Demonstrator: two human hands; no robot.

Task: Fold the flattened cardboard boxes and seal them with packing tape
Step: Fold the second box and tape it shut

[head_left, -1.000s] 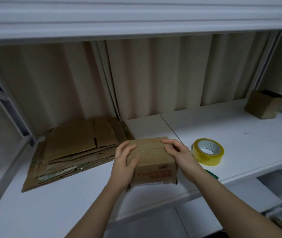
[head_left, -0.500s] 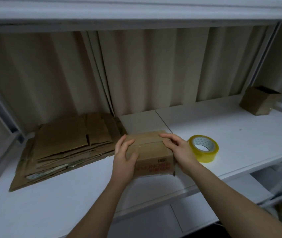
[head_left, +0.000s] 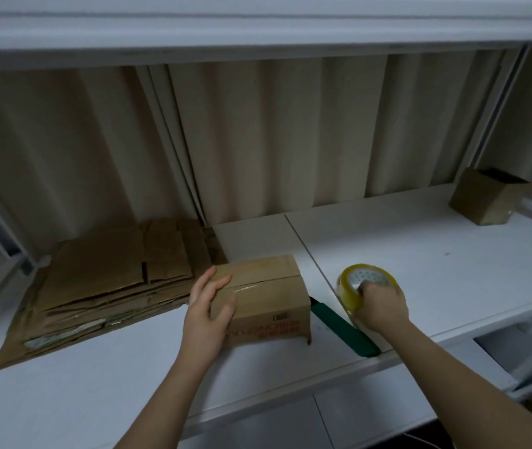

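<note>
A small folded cardboard box [head_left: 271, 296] with red print on its front stands on the white shelf [head_left: 436, 264], its top flaps closed with a seam across them. My left hand [head_left: 207, 311] holds the box's left end, fingers on the top and thumb at the front. My right hand [head_left: 379, 304] grips the yellow roll of packing tape [head_left: 363, 286] to the right of the box, tilting it up on edge. A stack of flattened cardboard boxes [head_left: 96, 286] lies to the left.
A green-handled cutter [head_left: 342, 328] lies between the box and the tape, near the shelf's front edge. An open-topped folded box [head_left: 488, 202] stands at the back right. Beige curtains hang behind the shelf, and another shelf runs overhead.
My right hand left the box's right end and moved right to grip the tape roll, tipping it up. The green cutter is now uncovered. My left hand stayed on the box.
</note>
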